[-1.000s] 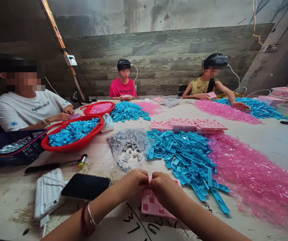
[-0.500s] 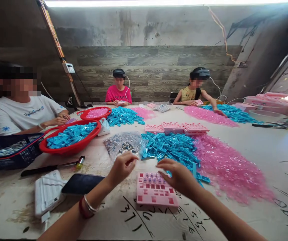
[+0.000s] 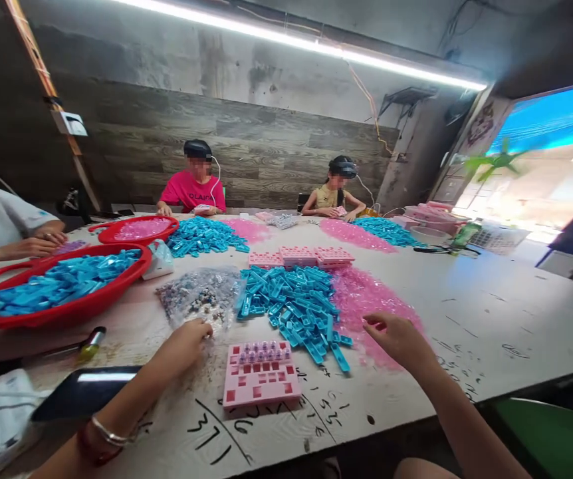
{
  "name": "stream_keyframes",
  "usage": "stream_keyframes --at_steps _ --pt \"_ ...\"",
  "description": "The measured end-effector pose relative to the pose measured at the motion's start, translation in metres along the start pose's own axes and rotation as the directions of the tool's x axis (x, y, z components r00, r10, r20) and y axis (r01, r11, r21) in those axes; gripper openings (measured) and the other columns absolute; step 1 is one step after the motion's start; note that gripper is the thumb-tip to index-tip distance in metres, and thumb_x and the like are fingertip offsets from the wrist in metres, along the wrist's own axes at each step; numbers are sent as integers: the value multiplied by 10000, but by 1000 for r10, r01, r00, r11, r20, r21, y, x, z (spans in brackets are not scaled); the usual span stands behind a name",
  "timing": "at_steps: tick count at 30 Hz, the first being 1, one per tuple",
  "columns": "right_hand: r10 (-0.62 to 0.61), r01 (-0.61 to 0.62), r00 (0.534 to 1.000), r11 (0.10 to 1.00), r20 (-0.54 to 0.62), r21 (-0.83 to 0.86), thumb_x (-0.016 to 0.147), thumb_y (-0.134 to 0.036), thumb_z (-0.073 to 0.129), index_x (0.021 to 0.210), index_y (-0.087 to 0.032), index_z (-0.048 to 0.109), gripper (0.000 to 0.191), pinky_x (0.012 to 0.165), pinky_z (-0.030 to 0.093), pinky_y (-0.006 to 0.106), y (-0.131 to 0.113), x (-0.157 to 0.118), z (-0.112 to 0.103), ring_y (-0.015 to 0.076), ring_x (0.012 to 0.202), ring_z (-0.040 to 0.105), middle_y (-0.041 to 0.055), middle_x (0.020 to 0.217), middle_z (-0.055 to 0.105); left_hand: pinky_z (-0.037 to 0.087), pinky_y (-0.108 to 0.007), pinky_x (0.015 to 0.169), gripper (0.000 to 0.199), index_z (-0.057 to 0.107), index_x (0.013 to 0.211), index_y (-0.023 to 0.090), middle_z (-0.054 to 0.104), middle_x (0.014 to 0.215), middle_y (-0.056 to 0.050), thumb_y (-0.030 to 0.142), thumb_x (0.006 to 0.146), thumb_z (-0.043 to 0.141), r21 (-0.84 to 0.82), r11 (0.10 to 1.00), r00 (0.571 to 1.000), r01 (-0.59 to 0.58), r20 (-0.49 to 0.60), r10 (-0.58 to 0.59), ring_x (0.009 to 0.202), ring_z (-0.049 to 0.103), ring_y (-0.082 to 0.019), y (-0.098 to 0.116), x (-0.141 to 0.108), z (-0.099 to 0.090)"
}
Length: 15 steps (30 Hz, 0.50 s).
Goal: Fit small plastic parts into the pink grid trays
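My left hand [image 3: 191, 339] is at the near edge of a clear plastic bag [image 3: 199, 293] of small grey, bead-like parts. Its fingers are curled together, and whatever they pinch is hidden. Over the loose pile of clear pink pieces [image 3: 366, 296], my right hand [image 3: 399, 339] hangs with bent fingers slightly apart; nothing shows in it. Between the hands and nearer to me lies a pink tray with square holes [image 3: 251, 396]. Small clear purplish pieces [image 3: 265, 351] fill slots along its far side.
Blue plastic pieces [image 3: 291, 303] are heaped behind the tray. Stacked pink trays [image 3: 299, 257] stand beyond. At left are a red basket [image 3: 131, 269] of blue pieces, a phone [image 3: 80, 392] and a yellow-ended tool [image 3: 92, 342]. Several co-workers sit around the table.
My view has swung right. My left hand has moved from beside the tray to the bag's edge. My right hand has gone from above the tray rightward to the pink pile.
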State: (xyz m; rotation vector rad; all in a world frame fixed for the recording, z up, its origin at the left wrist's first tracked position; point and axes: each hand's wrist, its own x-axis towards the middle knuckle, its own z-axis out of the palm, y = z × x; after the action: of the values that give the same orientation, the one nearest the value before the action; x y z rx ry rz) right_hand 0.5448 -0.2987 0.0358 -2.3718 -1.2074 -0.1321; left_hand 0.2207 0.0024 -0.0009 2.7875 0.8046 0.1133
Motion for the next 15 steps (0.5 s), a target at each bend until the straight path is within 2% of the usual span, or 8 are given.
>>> stream_keyframes --at_steps 2,5,7,11,13,15 --pt "23 -21 996 1000 84 -22 789 -219 498 999 -146 684 289 755 499 338 2 -2 -2 229 831 652 102 966 701 413 -301 824 265 631 860 150 620 949 -86 26 733 435 -31 1000 1000 -8 -19 7 922 575 -220 -2 3 2" --pt "4 5 971 999 237 -40 754 -148 515 910 -158 690 234 695 482 299 1 -5 -2 209 794 641 80 895 702 416 -300 800 230 610 818 153 618 911 -77 31 721 440 -60 998 997 -13 -77 9 889 571 -216 -3 5 2" --pt "-3 19 956 998 294 -54 745 -142 534 854 -166 686 188 658 463 277 -2 -6 1 196 766 631 66 853 694 424 -314 804 203 604 825 157 617 908 -75 61 739 447 -88 996 989 -22 -145 9 886 573 -219 -2 4 -1" --pt "21 22 957 989 289 -146 742 -137 563 828 -171 675 144 646 424 263 -9 -4 12 199 783 619 65 859 682 457 -352 804 149 601 884 165 615 912 -69 213 785 500 -239 967 940 -89 -341 2 859 595 -225 6 4 -9" --pt "43 15 960 978 276 -208 735 -116 562 799 -171 670 137 628 402 259 -11 -2 20 211 804 616 69 869 680 483 -340 782 200 587 923 163 608 908 -58 284 768 553 -379 915 905 -136 -424 -41 822 605 -208 14 1 -13" --pt "77 -10 963 969 260 -248 731 -111 557 783 -174 664 135 589 380 255 -10 1 27 220 794 614 70 862 679 502 -315 758 254 571 925 158 600 887 -45 325 738 610 -504 841 887 -196 -457 -67 791 607 -186 25 -3 -17"
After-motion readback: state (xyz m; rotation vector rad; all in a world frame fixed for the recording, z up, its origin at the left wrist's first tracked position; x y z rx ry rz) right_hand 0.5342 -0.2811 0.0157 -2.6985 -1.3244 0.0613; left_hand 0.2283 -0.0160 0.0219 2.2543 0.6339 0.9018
